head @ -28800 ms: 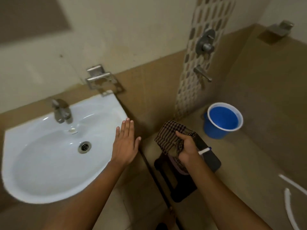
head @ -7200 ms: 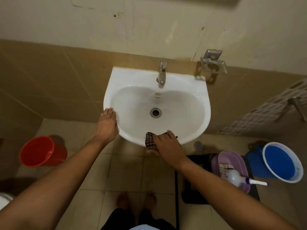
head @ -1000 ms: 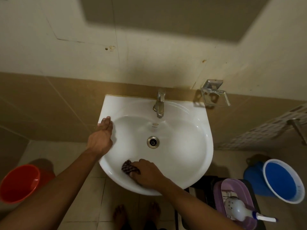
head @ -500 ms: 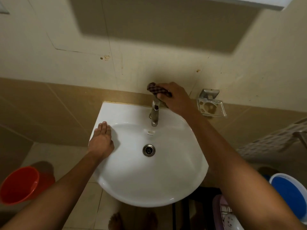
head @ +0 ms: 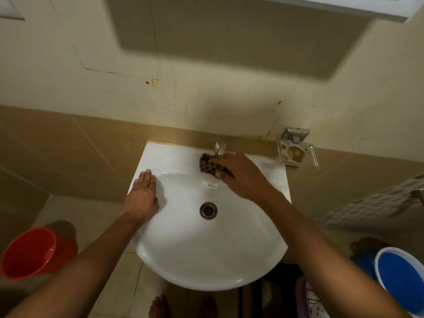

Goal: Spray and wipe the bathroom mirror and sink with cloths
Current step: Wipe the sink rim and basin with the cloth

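Your right hand [head: 241, 174] is at the far side of the sink [head: 229, 249], fingers curled round the checked cloth [head: 207, 165], which it presses against the tap [head: 219, 148] and the ledge at its base. The cloth is bunched, and only its left part shows past your fingertips; the tap is mostly hidden behind it, with just the top of the metal showing. Your left hand [head: 143, 198] lies flat on the sink's left rim, fingers straight and close together, pointing toward the wall, holding nothing. The drain [head: 208, 210] sits in the middle of the basin, between your two forearms, and the small overflow hole [head: 212, 186] is just beyond it, near your right thumb. On the wall to the right of the tap hangs a metal holder [head: 297, 152], apart from your hand. A red bucket [head: 32, 253] stands on the floor at the near left, and a blue bucket [head: 401, 278] at the near right. The lower edge of the mirror [head: 344, 5] shows at the top right. Your bare feet [head: 158, 306] show under the sink's near rim.
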`<state>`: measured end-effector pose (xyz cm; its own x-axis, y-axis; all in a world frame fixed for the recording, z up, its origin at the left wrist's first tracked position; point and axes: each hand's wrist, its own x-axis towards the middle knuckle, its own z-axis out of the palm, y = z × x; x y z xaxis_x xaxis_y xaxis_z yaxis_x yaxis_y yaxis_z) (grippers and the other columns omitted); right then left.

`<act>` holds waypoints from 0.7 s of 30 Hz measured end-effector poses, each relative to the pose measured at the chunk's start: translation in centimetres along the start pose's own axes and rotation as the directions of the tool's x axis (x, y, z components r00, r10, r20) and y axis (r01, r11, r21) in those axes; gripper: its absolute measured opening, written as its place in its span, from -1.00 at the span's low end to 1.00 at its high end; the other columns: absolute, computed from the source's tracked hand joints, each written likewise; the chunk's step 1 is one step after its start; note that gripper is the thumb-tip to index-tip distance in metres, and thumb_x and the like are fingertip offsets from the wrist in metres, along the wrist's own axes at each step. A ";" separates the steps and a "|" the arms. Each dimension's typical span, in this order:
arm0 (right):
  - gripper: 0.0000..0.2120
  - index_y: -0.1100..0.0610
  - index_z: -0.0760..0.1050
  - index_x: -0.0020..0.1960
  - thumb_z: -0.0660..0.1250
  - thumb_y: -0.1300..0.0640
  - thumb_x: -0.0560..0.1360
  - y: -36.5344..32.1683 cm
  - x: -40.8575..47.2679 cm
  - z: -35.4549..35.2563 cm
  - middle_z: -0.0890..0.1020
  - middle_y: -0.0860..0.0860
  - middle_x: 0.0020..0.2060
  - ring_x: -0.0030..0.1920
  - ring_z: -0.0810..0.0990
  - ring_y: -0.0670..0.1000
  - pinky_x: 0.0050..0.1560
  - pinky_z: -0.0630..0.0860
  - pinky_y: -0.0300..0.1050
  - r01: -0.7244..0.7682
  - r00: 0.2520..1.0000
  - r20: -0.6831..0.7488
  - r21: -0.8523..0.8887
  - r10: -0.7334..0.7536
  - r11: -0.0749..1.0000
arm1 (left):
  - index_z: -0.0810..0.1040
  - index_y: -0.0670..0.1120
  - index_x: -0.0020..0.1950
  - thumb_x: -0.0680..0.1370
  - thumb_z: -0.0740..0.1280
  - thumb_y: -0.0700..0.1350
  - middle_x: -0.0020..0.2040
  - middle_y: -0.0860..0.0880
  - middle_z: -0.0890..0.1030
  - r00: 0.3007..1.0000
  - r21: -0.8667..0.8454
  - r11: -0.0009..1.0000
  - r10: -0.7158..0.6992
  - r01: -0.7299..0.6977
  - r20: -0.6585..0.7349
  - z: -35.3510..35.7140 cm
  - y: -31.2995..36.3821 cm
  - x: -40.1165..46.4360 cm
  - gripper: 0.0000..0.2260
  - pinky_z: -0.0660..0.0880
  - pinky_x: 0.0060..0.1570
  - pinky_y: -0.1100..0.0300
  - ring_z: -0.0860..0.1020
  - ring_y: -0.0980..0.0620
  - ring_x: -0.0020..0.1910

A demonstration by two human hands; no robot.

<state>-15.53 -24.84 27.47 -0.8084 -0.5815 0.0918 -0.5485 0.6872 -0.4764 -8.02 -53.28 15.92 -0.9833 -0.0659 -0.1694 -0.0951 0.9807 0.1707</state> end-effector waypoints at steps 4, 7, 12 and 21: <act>-0.63 0.06 0.49 0.38 0.32 0.15 0.57 0.7 -4.0 1.8 0.57 -0.02 0.27 0.06 0.47 0.08 0.04 0.51 0.01 -0.043 0.986 -0.165 -0.015 0.040 0.999 | 0.02 -0.30 0.54 0.52 0.14 -0.23 0.57 -0.25 -0.04 1.000 0.002 1.000 0.018 -0.018 0.001 0.1 -0.2 0.0 -0.39 -0.05 0.52 0.03 -0.06 -0.19 0.57; -0.62 0.12 0.54 0.31 0.40 0.20 0.50 1.7 -3.2 3.5 0.62 0.03 0.20 -0.02 0.51 0.14 -0.09 0.56 0.08 -0.059 0.960 -0.280 -0.135 0.019 0.989 | 0.03 -0.30 0.54 0.52 0.14 -0.24 0.57 -0.25 -0.04 1.000 0.003 1.000 0.022 -0.022 -0.004 0.2 -0.3 0.0 -0.39 -0.05 0.52 0.03 -0.07 -0.19 0.57; -0.62 0.13 0.56 0.27 0.44 0.23 0.45 0.7 -1.1 5.8 0.63 0.02 0.20 -0.04 0.52 0.15 -0.14 0.55 0.07 -0.199 0.910 -0.399 -0.173 0.116 0.965 | 0.02 -0.31 0.54 0.52 0.13 -0.24 0.57 -0.26 -0.05 0.999 0.011 0.999 0.044 -0.044 -0.003 0.2 -0.5 -0.1 -0.39 -0.06 0.52 0.03 -0.08 -0.19 0.57; -0.64 0.06 0.54 0.31 0.32 0.23 0.53 -0.6 -0.5 5.1 0.50 0.02 0.38 0.08 0.45 0.22 -0.02 0.53 0.12 -0.188 0.974 -0.159 -0.176 0.161 0.966 | 0.01 -0.31 0.54 0.52 0.14 -0.23 0.57 -0.27 -0.05 0.996 0.006 0.996 0.093 -0.093 0.016 0.0 -1.0 -0.3 -0.38 -0.06 0.53 0.01 -0.09 -0.20 0.56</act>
<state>-13.69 -27.19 23.27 -0.9096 -0.3866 0.1520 -0.4154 0.8499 -0.3241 -7.65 -54.27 15.76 -0.9853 0.0287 -0.1686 -0.0022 0.9836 0.1802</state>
